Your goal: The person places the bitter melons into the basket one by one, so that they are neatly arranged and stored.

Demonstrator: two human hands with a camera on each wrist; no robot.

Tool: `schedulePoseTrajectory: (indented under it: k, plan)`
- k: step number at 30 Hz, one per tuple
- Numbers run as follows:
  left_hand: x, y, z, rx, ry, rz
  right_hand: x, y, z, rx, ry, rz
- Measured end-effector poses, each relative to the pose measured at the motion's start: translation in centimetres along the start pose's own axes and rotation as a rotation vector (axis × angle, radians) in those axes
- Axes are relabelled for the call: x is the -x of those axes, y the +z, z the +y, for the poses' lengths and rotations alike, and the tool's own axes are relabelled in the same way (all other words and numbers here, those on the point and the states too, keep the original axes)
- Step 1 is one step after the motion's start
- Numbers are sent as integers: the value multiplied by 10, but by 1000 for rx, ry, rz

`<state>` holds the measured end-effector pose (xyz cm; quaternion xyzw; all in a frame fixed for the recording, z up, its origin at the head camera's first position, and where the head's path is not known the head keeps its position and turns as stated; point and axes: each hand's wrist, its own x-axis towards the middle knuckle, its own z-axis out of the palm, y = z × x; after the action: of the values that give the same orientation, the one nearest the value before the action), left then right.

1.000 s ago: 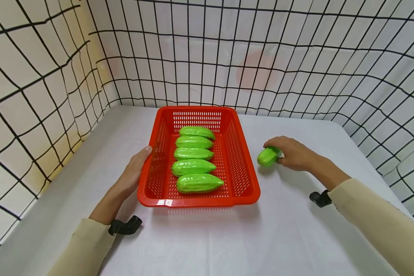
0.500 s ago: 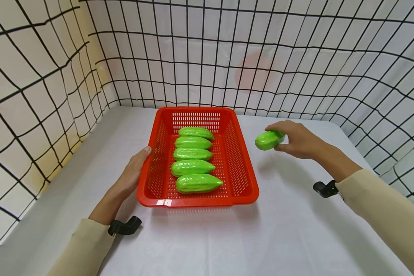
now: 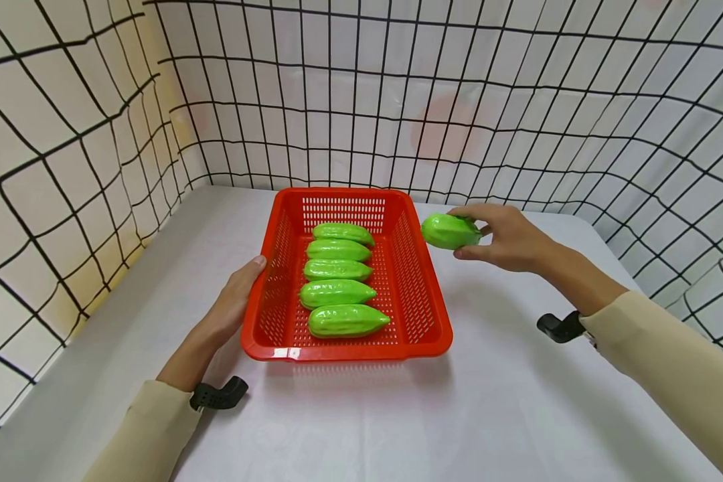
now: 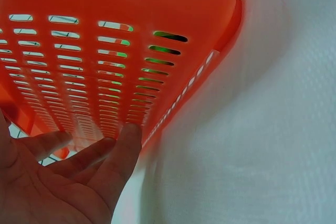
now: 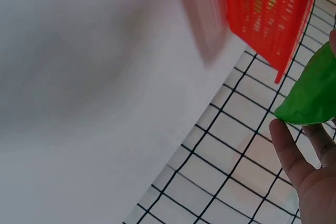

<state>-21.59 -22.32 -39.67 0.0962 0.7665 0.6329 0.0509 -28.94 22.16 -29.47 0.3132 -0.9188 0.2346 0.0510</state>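
Observation:
A red slotted plastic basket (image 3: pixel 346 351) stands on the table. Inside it, several glossy green gourds (image 3: pixel 348 320), ridged and pointed at one end, lie crosswise in a column. My left hand (image 3: pixel 231 298) is at the basket's left side, its thumb at the rim. In the left wrist view, the fairly straight fingers (image 4: pixel 123 153) rest against the slotted outer wall. Above the table, my right hand (image 3: pixel 506 237) pinches another green gourd (image 3: pixel 448 231) by its pointed end, between thumb and fingers. The gourd's blunt end overlaps the basket's right rim in the head view.
Black wire grid panels (image 3: pixel 349 87) enclose the table at the back and both sides, with pale sheeting behind them. A white cover (image 3: pixel 361 422) lies over the tabletop. Dark bands with small devices (image 3: pixel 219 395) sit on both wrists.
My right hand has lifted the gourd from the table right of the basket and carried it up and left to the right rim. The left hand and basket stay in place.

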Motion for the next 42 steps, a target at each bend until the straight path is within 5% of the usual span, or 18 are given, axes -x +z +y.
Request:
schedulePoseTrajectory:
  k: [16, 24, 34, 42]
  plan:
    - [1, -2, -2, -5, 13, 2, -20, 18, -47, -109, -170, -24]
    - [2, -1, -1, -33, 6, 11, -27, 37, -73, -200, -236, -132]
    - [2, 1, -1, -44, 14, 20, -23, 66, -100, -195, -145, -351]
    - [3, 1, -1, -44, 13, 24, -22, 78, -109, -196, -117, -410]
